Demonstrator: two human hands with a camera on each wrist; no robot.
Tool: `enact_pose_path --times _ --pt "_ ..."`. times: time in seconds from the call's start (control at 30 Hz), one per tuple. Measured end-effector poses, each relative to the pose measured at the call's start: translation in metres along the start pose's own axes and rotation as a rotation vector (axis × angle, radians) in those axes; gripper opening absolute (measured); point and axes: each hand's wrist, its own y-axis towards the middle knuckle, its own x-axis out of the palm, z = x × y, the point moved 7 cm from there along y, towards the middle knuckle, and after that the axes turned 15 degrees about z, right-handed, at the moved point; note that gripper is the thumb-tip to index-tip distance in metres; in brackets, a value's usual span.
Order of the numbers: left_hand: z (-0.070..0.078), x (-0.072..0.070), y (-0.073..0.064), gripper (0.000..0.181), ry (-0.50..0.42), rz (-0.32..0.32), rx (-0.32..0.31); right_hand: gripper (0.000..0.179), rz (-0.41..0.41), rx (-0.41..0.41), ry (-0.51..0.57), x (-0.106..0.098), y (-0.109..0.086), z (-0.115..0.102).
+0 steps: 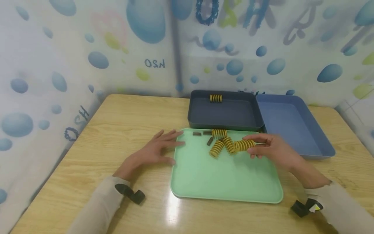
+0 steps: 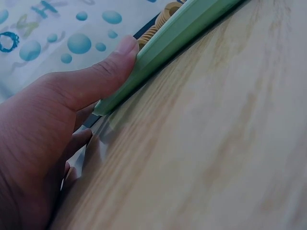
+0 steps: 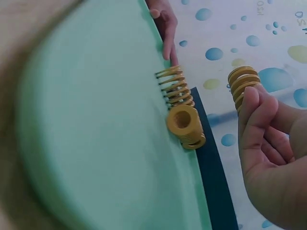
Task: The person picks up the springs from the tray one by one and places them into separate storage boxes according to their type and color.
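My right hand (image 1: 273, 149) pinches a yellow coil spring (image 1: 244, 145) between thumb and fingers, raised above the right part of a green tray (image 1: 228, 178). In the right wrist view that held spring (image 3: 242, 81) stands out from the fingertips. Several more yellow springs (image 1: 217, 149) lie in a cluster near the tray's far edge, with small dark springs (image 1: 197, 134) beside them. My left hand (image 1: 157, 148) lies at the tray's left edge, fingers spread, and the left wrist view has its thumb (image 2: 108, 72) against the rim.
Behind the green tray stands a dark navy tray (image 1: 225, 117) with one yellow spring (image 1: 216, 98) at its back. A blue tray (image 1: 295, 126) sits to its right. All rest on a wooden table (image 1: 131, 123) against a patterned wall covering (image 1: 140, 42).
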Motion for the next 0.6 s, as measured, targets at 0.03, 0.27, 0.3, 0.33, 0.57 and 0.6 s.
enact_pose_path --times 0.03,0.27,0.3,0.33,0.57,0.6 --pt "0.0 0.0 0.0 0.074 -0.002 -0.002 -0.002 0.049 0.013 -0.009 -0.012 -0.002 0.003 -0.003" --pt "-0.001 0.001 0.0 0.073 -0.009 -0.006 -0.004 0.052 0.08 -0.027 -0.084 -0.014 0.022 -0.012" --pt "-0.001 0.001 0.0 0.074 -0.009 -0.006 -0.003 0.053 0.087 -0.028 -0.092 -0.016 0.025 -0.012" --pt "-0.001 0.002 0.0 0.074 -0.01 -0.006 -0.003 0.053 0.099 -0.023 -0.096 -0.017 0.027 -0.013" --pt "-0.002 0.001 -0.001 0.072 0.001 0.0 -0.01 0.052 0.148 0.009 -0.09 -0.021 0.048 -0.016" --pt "-0.002 0.001 -0.001 0.071 0.004 0.0 -0.012 0.053 0.15 0.019 -0.082 -0.021 0.051 -0.016"
